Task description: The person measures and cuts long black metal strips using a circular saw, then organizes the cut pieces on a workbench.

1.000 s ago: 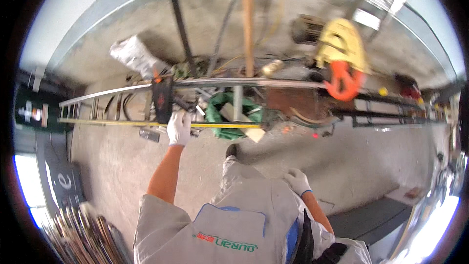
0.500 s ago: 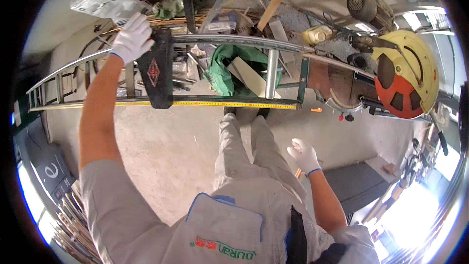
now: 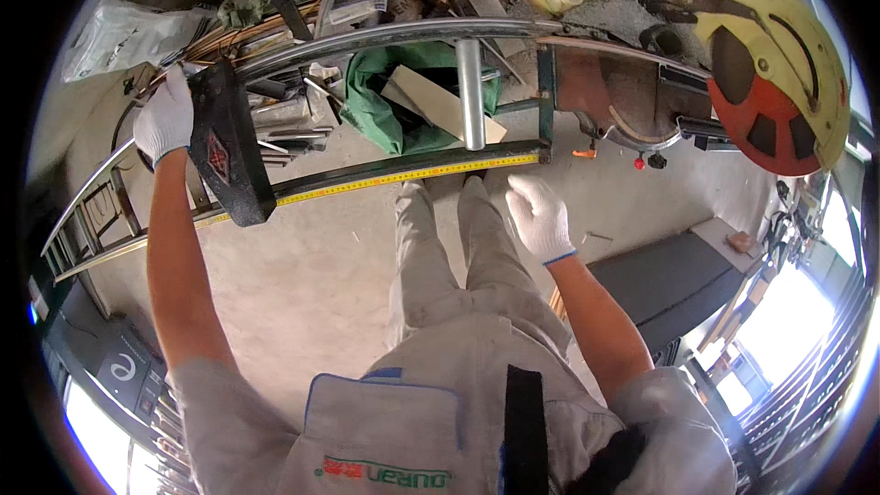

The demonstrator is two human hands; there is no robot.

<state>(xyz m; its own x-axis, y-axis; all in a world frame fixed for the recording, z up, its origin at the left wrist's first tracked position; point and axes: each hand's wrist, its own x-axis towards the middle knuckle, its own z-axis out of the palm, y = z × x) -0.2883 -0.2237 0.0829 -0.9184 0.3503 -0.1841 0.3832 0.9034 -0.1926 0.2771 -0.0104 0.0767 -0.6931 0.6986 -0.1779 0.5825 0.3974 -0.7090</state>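
My left hand (image 3: 165,119), in a white glove, is at the left side of a long black block (image 3: 227,151) with a red diamond badge. Its fingers close against the block's back edge; their tips are partly hidden. The block lies across a metal rail frame (image 3: 321,176). Along the frame's near rail runs a yellow measuring tape (image 3: 385,176). My right hand (image 3: 541,220), gloved too, hovers in front of the frame's right end with curled fingers. Anything within that hand is hidden.
At the right stands a cut-off saw (image 3: 770,82) with a yellow and red guard. A green bag (image 3: 367,110) and scrap pieces lie behind the near rail. A clear plastic bag (image 3: 119,41) lies back left. A dark bench (image 3: 669,289) stands at right.
The view has shifted. My left hand has drawn in from the back rail to the block's side, its fingers closer together. My right hand has moved forward toward the near rail.
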